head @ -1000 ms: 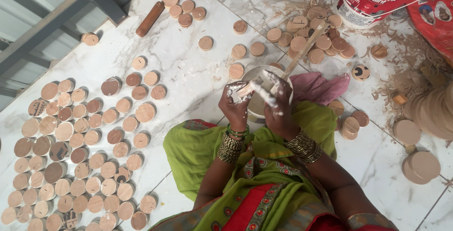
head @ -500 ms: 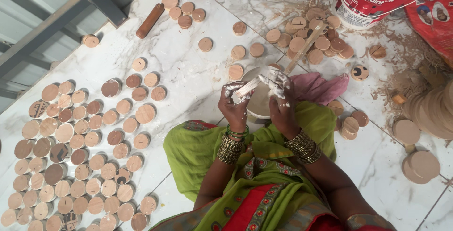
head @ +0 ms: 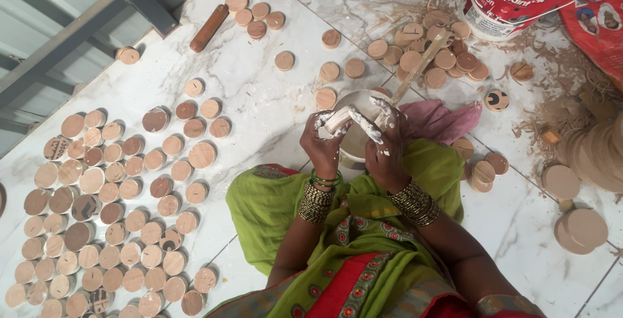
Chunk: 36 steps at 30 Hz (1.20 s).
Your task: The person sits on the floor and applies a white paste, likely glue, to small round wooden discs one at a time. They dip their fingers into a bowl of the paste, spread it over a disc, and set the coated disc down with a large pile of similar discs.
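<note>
Head view: the left hand (head: 322,141) has its fingers clamped on a small paste-coated disc (head: 334,121), held just above the white bowl (head: 354,137). The right hand (head: 384,149) has its fingers closed on a white-smeared strip (head: 365,125) touching that disc. Slick paste could let the disc slip into the bowl, or drip on the green cloth (head: 272,207) at 7 o'clock.
</note>
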Each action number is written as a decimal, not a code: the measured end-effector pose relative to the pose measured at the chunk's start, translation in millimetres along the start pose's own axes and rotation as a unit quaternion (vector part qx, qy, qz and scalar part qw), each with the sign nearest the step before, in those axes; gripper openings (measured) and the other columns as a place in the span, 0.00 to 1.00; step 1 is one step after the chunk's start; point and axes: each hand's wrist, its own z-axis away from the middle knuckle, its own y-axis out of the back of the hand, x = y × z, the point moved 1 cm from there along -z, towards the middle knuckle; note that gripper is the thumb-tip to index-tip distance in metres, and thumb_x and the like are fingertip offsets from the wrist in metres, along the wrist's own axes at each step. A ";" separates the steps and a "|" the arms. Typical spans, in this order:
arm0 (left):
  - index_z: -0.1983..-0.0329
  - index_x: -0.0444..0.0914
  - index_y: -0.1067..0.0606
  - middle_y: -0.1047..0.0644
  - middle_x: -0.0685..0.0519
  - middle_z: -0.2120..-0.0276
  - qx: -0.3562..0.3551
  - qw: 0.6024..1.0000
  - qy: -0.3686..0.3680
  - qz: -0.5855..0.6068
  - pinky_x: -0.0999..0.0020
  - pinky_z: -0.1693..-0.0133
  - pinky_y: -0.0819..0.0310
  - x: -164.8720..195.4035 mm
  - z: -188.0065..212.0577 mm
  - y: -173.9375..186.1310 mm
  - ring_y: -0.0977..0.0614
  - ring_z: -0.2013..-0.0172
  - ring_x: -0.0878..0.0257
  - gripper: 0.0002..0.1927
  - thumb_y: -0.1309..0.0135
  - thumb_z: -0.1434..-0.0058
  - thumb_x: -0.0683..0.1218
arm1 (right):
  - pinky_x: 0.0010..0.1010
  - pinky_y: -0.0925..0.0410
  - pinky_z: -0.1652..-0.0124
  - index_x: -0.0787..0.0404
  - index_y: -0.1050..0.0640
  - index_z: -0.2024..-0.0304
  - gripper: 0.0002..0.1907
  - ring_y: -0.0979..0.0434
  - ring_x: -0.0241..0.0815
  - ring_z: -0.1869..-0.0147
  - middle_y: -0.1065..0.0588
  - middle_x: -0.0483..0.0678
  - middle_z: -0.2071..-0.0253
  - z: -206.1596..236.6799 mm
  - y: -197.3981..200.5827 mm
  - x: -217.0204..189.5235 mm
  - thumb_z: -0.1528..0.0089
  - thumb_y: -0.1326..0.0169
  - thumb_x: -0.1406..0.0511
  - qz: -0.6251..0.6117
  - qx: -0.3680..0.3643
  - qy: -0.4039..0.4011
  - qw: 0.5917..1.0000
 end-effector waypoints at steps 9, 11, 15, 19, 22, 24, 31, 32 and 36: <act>0.54 0.30 0.24 0.20 0.52 0.59 -0.008 0.990 0.054 0.131 0.71 0.51 0.24 -6.3 5.1 -3.7 0.20 0.57 0.67 0.19 0.35 0.49 0.31 | 0.56 0.48 0.30 0.52 0.24 0.37 0.28 0.40 0.64 0.28 0.37 0.60 0.31 16.4 -9.1 10.0 0.39 0.54 0.76 0.071 0.006 0.054 0.996; 0.53 0.29 0.25 0.19 0.51 0.58 -0.017 0.977 0.093 0.193 0.71 0.51 0.23 -5.2 6.6 -3.0 0.19 0.56 0.66 0.19 0.34 0.48 0.31 | 0.57 0.48 0.30 0.55 0.24 0.37 0.30 0.38 0.62 0.29 0.36 0.59 0.32 21.7 -10.2 22.4 0.40 0.54 0.76 0.059 0.014 -0.003 0.998; 0.53 0.29 0.26 0.19 0.49 0.58 -0.021 0.968 0.103 0.228 0.70 0.51 0.22 -1.0 6.4 0.1 0.19 0.56 0.65 0.19 0.35 0.47 0.31 | 0.56 0.47 0.28 0.63 0.28 0.37 0.23 0.40 0.65 0.26 0.36 0.60 0.31 21.3 -14.5 36.9 0.36 0.52 0.75 -0.020 0.016 -0.038 0.999; 0.53 0.29 0.26 0.19 0.49 0.58 -0.014 0.971 0.101 0.217 0.71 0.51 0.23 -3.7 6.9 -0.3 0.20 0.57 0.66 0.19 0.36 0.47 0.30 | 0.52 0.45 0.31 0.62 0.25 0.39 0.25 0.37 0.62 0.30 0.35 0.60 0.33 17.4 -9.0 15.9 0.39 0.54 0.76 -0.011 0.016 -0.001 1.000; 0.52 0.29 0.26 0.19 0.50 0.57 -0.008 0.976 0.083 0.201 0.71 0.50 0.24 -8.7 4.9 -3.6 0.20 0.56 0.66 0.19 0.39 0.48 0.30 | 0.54 0.46 0.34 0.56 0.22 0.42 0.26 0.37 0.62 0.33 0.35 0.59 0.35 10.3 -2.4 -5.2 0.42 0.53 0.76 0.077 0.021 0.068 0.995; 0.51 0.29 0.25 0.20 0.50 0.56 -0.008 0.976 0.069 0.204 0.71 0.49 0.24 -11.0 3.9 -3.8 0.20 0.55 0.66 0.19 0.41 0.48 0.30 | 0.54 0.46 0.35 0.53 0.21 0.43 0.26 0.36 0.61 0.34 0.34 0.57 0.36 5.5 -1.2 -9.0 0.42 0.52 0.75 0.102 0.032 0.087 0.990; 0.53 0.29 0.25 0.20 0.51 0.58 -0.010 0.977 0.080 0.195 0.71 0.52 0.23 -8.1 4.1 -0.3 0.20 0.57 0.66 0.18 0.35 0.47 0.31 | 0.55 0.42 0.33 0.61 0.26 0.40 0.22 0.36 0.61 0.32 0.34 0.57 0.34 4.6 -5.8 18.1 0.37 0.53 0.77 -0.025 0.041 -0.016 0.999; 0.53 0.29 0.25 0.20 0.51 0.59 -0.011 0.978 0.077 0.192 0.71 0.52 0.24 -7.3 5.3 -0.5 0.20 0.57 0.66 0.18 0.35 0.47 0.31 | 0.55 0.42 0.32 0.61 0.27 0.39 0.22 0.36 0.61 0.31 0.33 0.56 0.35 5.9 -5.4 18.5 0.36 0.52 0.76 -0.046 0.032 -0.035 0.998; 0.53 0.29 0.23 0.20 0.51 0.59 -0.004 0.994 0.020 0.104 0.71 0.51 0.24 -3.8 6.6 -4.1 0.20 0.57 0.66 0.18 0.33 0.47 0.32 | 0.55 0.43 0.35 0.54 0.23 0.40 0.28 0.36 0.60 0.32 0.34 0.57 0.34 8.2 -2.6 -1.8 0.41 0.53 0.77 0.060 0.034 0.052 0.996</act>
